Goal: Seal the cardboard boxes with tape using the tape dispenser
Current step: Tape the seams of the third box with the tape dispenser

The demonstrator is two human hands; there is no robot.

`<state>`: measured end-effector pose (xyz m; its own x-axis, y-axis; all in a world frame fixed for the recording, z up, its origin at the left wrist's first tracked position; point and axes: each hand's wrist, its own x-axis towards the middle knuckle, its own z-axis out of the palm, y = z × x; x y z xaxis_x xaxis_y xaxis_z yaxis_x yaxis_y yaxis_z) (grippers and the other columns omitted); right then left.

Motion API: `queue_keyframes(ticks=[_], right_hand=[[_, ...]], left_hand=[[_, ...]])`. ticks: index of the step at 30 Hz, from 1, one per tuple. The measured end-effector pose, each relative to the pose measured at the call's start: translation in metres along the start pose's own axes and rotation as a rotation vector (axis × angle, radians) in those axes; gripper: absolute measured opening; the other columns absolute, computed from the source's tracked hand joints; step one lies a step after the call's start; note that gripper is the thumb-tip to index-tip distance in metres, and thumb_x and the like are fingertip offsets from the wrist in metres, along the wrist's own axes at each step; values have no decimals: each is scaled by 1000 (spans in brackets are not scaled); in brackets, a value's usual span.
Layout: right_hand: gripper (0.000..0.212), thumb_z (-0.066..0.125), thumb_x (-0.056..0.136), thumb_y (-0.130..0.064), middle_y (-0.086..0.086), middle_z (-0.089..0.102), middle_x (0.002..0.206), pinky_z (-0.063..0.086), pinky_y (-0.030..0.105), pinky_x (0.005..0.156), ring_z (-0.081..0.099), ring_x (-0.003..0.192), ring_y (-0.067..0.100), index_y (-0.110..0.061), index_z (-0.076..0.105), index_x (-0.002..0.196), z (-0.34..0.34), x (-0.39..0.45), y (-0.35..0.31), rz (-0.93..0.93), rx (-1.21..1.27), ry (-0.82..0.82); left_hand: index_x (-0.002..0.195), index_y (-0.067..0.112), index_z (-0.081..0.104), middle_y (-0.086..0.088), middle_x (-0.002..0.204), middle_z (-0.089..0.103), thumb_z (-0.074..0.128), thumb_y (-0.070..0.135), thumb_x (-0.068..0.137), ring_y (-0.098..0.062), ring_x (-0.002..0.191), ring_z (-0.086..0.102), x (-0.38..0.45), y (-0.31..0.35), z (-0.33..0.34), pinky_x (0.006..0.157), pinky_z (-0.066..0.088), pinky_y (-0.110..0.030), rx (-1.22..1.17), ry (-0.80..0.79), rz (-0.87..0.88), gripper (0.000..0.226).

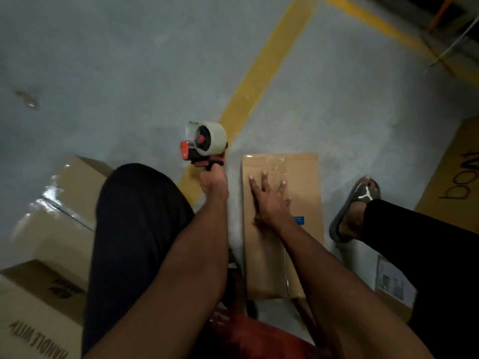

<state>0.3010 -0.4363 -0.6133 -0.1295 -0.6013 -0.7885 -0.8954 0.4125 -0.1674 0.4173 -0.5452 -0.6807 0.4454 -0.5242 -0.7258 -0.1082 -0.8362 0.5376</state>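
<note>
The left hand (213, 182) has its grip curled tight round the handle of the tape dispenser (203, 143), holding it up above the floor (129, 60) with the tape roll on the far side of the fist. Just right of that grip, apart from it, the right hand (269, 203) lies flat with fingers spread and straight on the top of the cardboard box (305, 182), clasping nothing; shiny tape shows beyond its fingertips. Left of the dispenser grip, past a dark-trousered knee (140, 216), stands a taped box (64, 203). Farther right of the pressed box, a sandalled foot (355, 208) rests on the floor.
</note>
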Motion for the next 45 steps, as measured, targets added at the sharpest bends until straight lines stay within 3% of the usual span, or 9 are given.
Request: queue_keyframes(ticks=[3,5,10,14,17,20,25,36,45], right_hand=[[107,83,83,-38,1,1,172,28,72,113,8,153,49,-35,12,163,-16,-10,6,-35,133,22],[84,77,88,-38,14,39,160,41,49,112,42,141,39,-25,33,159,-21,-25,15,-55,259,118],[43,75,90,-22,10,72,121,51,21,93,68,108,22,-17,67,132,-22,-90,45,-46,551,293],[22,67,95,-10,3,75,105,55,32,80,67,91,16,-17,75,114,-31,-136,53,-55,979,584],[26,54,104,-17,2,70,120,52,34,73,66,94,18,-27,67,125,-44,-171,44,-98,1408,670],[41,50,106,-17,-12,56,143,53,37,80,61,113,16,-32,55,144,-45,-194,45,-178,1494,699],[52,46,108,-15,-20,43,156,51,34,80,51,132,14,-40,42,154,-40,-210,44,-253,1524,668],[22,57,103,-21,-4,76,116,54,37,78,71,108,30,-22,74,116,-30,-219,40,-223,1714,711],[34,46,107,-32,1,78,108,51,38,74,69,92,26,-18,77,103,-21,-213,38,-96,1772,782]], left_hand=[[105,6,71,-11,100,73,55,32,77,-37,92,65,-41,23,-24,82,55,-40,102,-22,122,41],[94,6,72,-10,89,72,60,40,67,-35,80,65,-62,36,-33,71,54,-39,124,-108,195,45],[68,13,58,-6,56,51,70,26,62,-19,42,38,-142,58,-55,45,31,-27,-25,-552,227,18],[70,20,47,3,52,31,67,14,79,-12,38,26,-204,50,-81,44,23,-20,-125,-954,139,23],[70,22,44,7,50,26,77,19,72,-7,36,22,-230,35,-92,42,19,-21,-164,-1113,117,33],[70,22,49,10,45,27,75,21,79,-4,33,22,-248,27,-104,37,22,-19,-170,-1239,82,28],[61,23,40,10,44,27,65,20,94,-4,32,24,-261,16,-112,35,25,-19,-94,-1293,52,41],[60,22,40,11,42,28,65,17,92,-2,32,25,-262,17,-114,33,26,-18,-157,-1326,-11,42],[59,23,41,11,42,29,64,18,95,-2,31,26,-262,15,-111,33,27,-17,-138,-1353,-32,43]])
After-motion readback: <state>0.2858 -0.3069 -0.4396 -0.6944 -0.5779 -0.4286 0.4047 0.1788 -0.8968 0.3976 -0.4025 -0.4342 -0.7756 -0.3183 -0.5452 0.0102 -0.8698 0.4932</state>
